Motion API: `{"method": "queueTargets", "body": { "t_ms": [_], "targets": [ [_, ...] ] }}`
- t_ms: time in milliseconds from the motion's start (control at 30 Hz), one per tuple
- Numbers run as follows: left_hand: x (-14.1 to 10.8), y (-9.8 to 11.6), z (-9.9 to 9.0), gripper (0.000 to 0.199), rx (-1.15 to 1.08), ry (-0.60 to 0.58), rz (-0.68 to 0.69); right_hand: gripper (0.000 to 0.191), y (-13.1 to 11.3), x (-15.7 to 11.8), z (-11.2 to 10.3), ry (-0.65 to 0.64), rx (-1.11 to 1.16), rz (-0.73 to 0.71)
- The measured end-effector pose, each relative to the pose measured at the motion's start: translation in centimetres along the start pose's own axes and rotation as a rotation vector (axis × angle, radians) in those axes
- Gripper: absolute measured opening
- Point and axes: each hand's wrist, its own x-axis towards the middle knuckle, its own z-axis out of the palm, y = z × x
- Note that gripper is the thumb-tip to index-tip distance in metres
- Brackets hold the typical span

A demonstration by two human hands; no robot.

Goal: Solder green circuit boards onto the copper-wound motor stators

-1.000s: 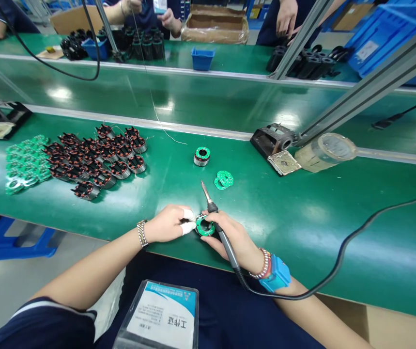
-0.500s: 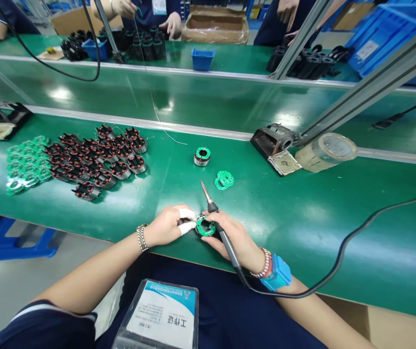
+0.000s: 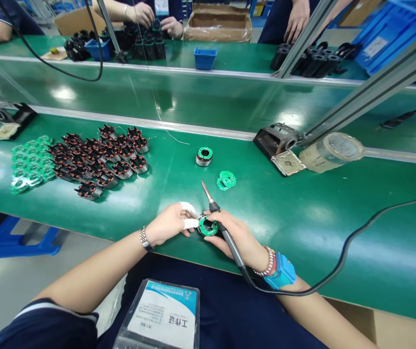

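Near the bench's front edge, my right hand (image 3: 238, 237) grips a motor stator with a green ring board (image 3: 203, 230) between thumb and fingers. The same hand carries a soldering iron (image 3: 234, 249), its tip pointing up and away. My left hand (image 3: 173, 223), with white covers on two fingers, is at the stator's left side, fingers parted and fingertips close against it; whether they grip it is unclear. Farther back stands another stator with a green board (image 3: 204, 156). Loose green ring boards (image 3: 226, 180) lie to its right.
Several bare stators (image 3: 99, 157) and a pile of green boards (image 3: 31, 162) lie at left. An iron stand (image 3: 278, 140) and a cloudy plastic jar (image 3: 329, 152) are at back right. The iron's cable (image 3: 342, 257) arcs right. Co-workers' hands (image 3: 144, 15) show across the bench.
My left hand's covered fingers have spread a little at the stator. My right hand keeps its hold. Across the bench, a co-worker's hand has lowered to the black parts.
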Motion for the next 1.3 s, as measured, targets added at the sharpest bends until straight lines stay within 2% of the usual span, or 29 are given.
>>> {"method": "queueTargets", "body": {
  "t_ms": [100, 233, 333, 467, 567, 733, 900, 1033, 1167, 1300],
  "targets": [
    [0.1, -0.1, -0.4, 0.023, -0.004, 0.026, 0.061, 0.029, 0.0, 0.1, -0.2, -0.017, 0.030, -0.013],
    [0.4, 0.1, -0.6, 0.027, 0.000, -0.021, 0.053, 0.029, 0.2, 0.4, -0.6, -0.058, 0.067, -0.030],
    [0.4, 0.2, -0.2, 0.036, 0.026, -0.036, 0.169, 0.033, 0.6, 0.5, -0.7, -0.079, 0.097, -0.023],
    [0.1, -0.8, 0.7, 0.053, 0.128, -0.006, 0.389, 0.039, 0.6, 0.3, -0.4, 0.092, 0.053, 0.091],
    [-0.2, -2.1, 0.8, 0.048, 0.297, 0.086, 0.500, 0.042, 0.2, -0.3, -0.3, 0.192, 0.036, 0.158],
    [-0.6, -3.5, -0.1, 0.032, 0.721, 0.193, 0.713, 0.043, 0.0, -0.9, -0.6, 0.110, 0.096, 0.101],
    [-0.1, -2.0, -1.2, 0.025, 1.066, 0.207, 0.985, 0.040, 0.2, -0.4, -1.0, 0.088, 0.057, 0.097],
    [0.6, -0.2, -1.6, 0.029, 1.327, 0.184, 1.234, 0.040, 0.3, -0.2, -1.0, 0.092, 0.062, 0.075],
    [1.1, 0.4, -1.8, 0.033, 1.379, 0.193, 1.405, 0.040, 0.5, -0.3, -0.9, 0.099, 0.061, 0.077],
    [1.4, -0.4, -1.6, 0.033, 1.312, 0.208, 1.391, 0.041, 0.7, -0.5, -0.9, 0.107, 0.063, 0.081]
  ]
}}
